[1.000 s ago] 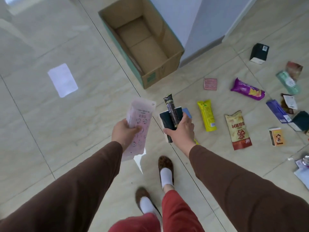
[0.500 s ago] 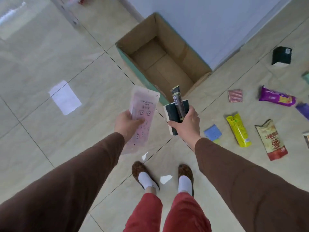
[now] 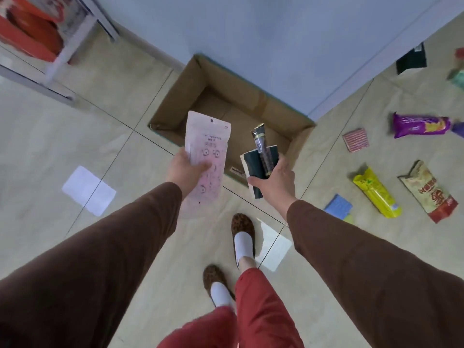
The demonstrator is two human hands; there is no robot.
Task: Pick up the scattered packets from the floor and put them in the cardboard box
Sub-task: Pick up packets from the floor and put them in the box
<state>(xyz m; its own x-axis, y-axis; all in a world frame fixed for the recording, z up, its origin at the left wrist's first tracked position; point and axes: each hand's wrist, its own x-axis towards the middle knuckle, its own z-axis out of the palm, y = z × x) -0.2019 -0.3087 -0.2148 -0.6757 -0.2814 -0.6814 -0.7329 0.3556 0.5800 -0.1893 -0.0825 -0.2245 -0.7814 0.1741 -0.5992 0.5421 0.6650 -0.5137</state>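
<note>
The open cardboard box [image 3: 175, 101] stands on the floor against the blue wall, and nothing shows on its visible bottom. My left hand [image 3: 184, 172] grips a tall pink packet [image 3: 207, 156] over the box's near left corner. My right hand [image 3: 275, 182] holds a dark flat packet [image 3: 252, 164] together with a thin dark stick packet [image 3: 262, 146], over the box's near edge. On the floor to the right lie a yellow packet [image 3: 376, 193], a beige and red packet [image 3: 428, 194], a purple packet [image 3: 419, 125], a small pink striped packet [image 3: 356, 139] and a blue packet [image 3: 337, 209].
A metal shelf frame [image 3: 62, 54] with red things behind it stands at the upper left. A black packet [image 3: 411, 60] lies by the wall at the upper right. My slippered feet [image 3: 242, 237] stand just short of the box. Bright patches of light lie on the tiles.
I have stepped closer to the box. Both hands, still holding their packets, have moved forward and now hang over its near edge.
</note>
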